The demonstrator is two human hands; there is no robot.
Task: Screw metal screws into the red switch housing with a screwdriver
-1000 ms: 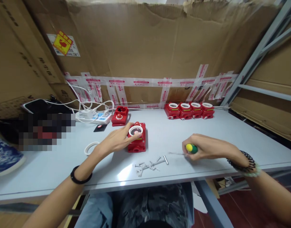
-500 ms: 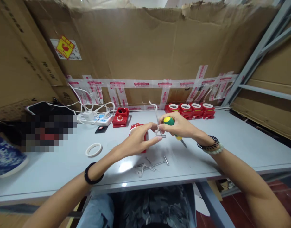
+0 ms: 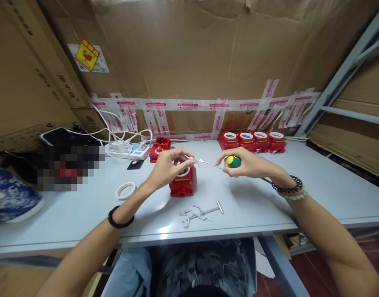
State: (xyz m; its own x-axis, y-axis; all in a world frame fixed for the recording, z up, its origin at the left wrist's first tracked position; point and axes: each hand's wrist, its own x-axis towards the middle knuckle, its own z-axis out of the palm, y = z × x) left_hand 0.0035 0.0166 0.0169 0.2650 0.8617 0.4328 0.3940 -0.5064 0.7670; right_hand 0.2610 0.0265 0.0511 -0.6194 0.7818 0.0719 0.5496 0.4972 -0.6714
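My left hand (image 3: pixel 167 170) is closed in a pinch on what looks like a piece of white cord (image 3: pixel 194 161), mostly hidden by the fingertips. Below it on the table stands a red housing (image 3: pixel 181 187) with a white ring on top, partly covered by the fingers. My right hand (image 3: pixel 246 162) is wrapped round a screwdriver with a green and yellow handle (image 3: pixel 233 161), its shaft pointing back towards the wrist. The same hand also holds a thin metal rod (image 3: pixel 212 165), whose tip points left, just short of the left fingertips.
Near the front edge lie a T-shaped metal rod (image 3: pixel 220 207), several screws and white cord scraps (image 3: pixel 187 220). A white ring (image 3: pixel 125 191) lies left. Behind are a red housing (image 3: pixel 155 154), a power strip (image 3: pixel 135 152) and a row of red housings (image 3: pixel 260 145).
My hands have moved apart. The metal rod, upright with cord on it before, now lies nearly level in my right hand, and the cord appears to be off it, in my left fingers.
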